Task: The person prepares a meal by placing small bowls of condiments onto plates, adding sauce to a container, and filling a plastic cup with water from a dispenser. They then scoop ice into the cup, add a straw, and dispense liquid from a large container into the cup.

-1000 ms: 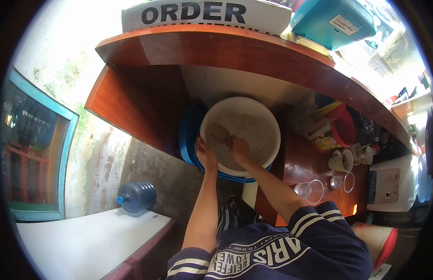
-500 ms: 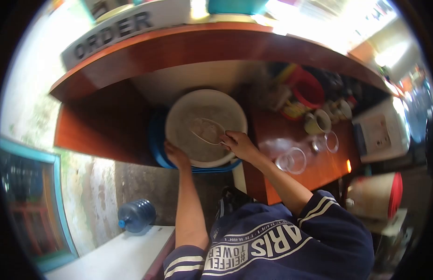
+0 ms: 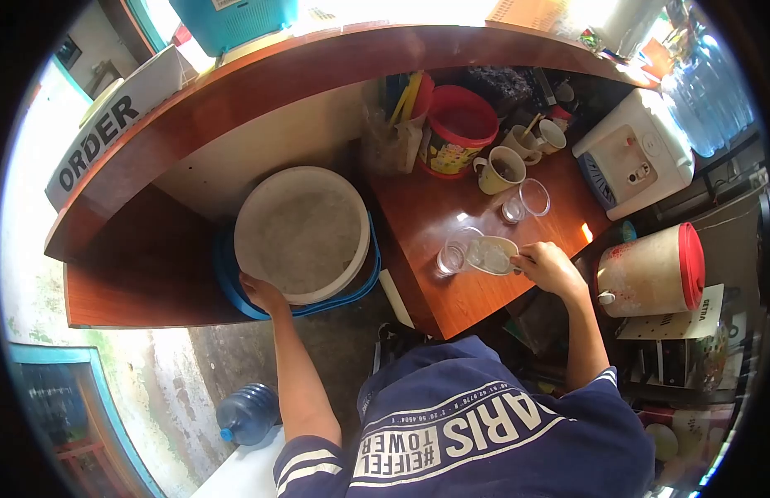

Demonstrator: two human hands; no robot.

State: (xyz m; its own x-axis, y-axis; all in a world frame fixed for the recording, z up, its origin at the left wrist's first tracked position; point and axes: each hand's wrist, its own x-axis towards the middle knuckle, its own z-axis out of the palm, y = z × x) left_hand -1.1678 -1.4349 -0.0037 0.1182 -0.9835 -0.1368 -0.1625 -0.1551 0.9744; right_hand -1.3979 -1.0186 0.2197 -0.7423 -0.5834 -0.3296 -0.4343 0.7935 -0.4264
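My right hand (image 3: 549,267) grips the handle of a small white scoop (image 3: 494,256) loaded with what looks like ice. The scoop's front overlaps the rim of a clear plastic cup (image 3: 453,259) on the wooden counter. Just beyond stands a second clear cup (image 3: 522,207). On the left, my left hand (image 3: 264,295) has its fingers curled at the near rim of a round white tub (image 3: 361,241), which holds pale, icy-looking contents. The white tub sits in a larger blue tub (image 3: 375,280).
Several mugs (image 3: 503,170) and a red-rimmed bucket (image 3: 451,153) stand behind the cups. To the right are a white water dispenser (image 3: 634,153) and a red-lidded drink cooler (image 3: 650,270). The raised wooden counter ledge (image 3: 260,83) curves above the tub. A blue water jug (image 3: 248,413) lies at lower left.
My right hand has carried the scoop from over the white tub rightward to the clear cup. My left hand stays at the tub's rim. The view has swung to the right.
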